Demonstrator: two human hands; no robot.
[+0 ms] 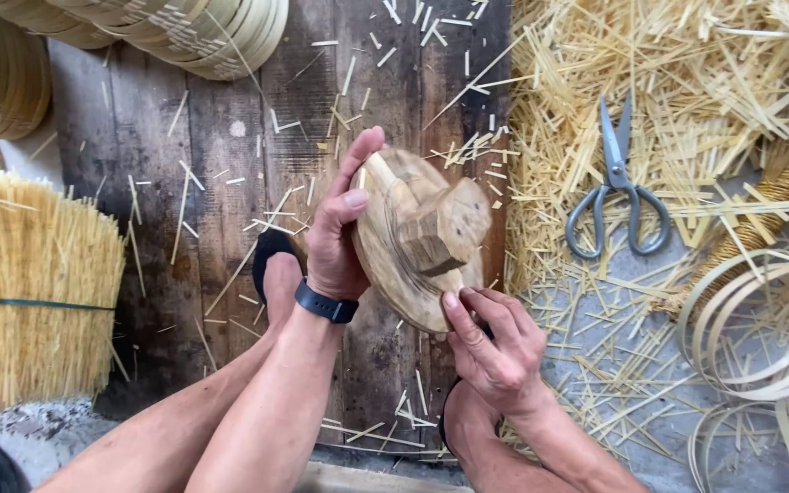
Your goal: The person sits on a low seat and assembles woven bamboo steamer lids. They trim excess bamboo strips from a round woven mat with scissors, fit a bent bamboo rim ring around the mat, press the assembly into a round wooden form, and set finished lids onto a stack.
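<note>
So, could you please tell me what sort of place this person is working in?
Probably a bamboo-craft or basket-making workshop. Cut bamboo splints litter the ground around a pair of scissors, thin bent hoops lie stacked nearby, and both hands hold a round wooden form over a worn plank floor.

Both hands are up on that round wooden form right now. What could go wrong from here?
1. The wooden form is held tilted on edge, left hand at its rim and right hand only fingertip-pinching the lower edge; it could slip onto the sandalled feet below.
2. The scissors lie open among loose bamboo strips, so a blind reach there might meet a blade.
3. Strips scattered across the wooden boards could prick skin.
</note>
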